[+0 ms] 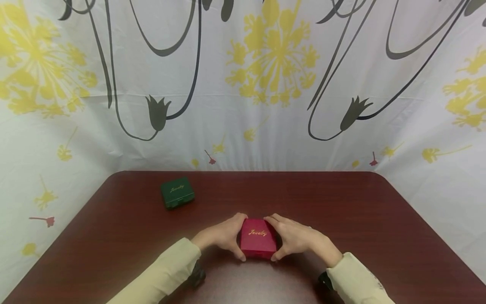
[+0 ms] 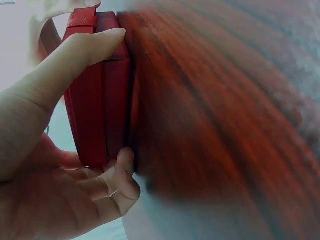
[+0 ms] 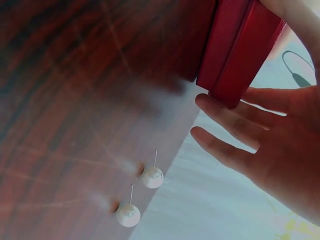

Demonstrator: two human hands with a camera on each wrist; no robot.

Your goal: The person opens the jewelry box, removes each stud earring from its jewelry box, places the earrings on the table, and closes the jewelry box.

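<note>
A closed red box (image 1: 258, 237) with gold "Jewelry" lettering lies on the table between both hands. My left hand (image 1: 225, 235) grips its left side. In the left wrist view, the thumb (image 2: 97, 45) lies on the front of the red box (image 2: 92, 110) and the fingers curl at its back corner. My right hand (image 1: 294, 236) holds the right side, thumb at the front corner. The right wrist view has two fingertips near the far end of the red box (image 3: 240, 55). Two pearl earrings (image 3: 152, 177) (image 3: 128, 215) lie on the table beyond that hand.
A closed green box (image 1: 177, 192), also lettered "Jewelry", sits at the back left of the dark red wooden table (image 1: 341, 198). Behind the table hangs a white curtain (image 1: 228, 122) with yellow and grey flower prints.
</note>
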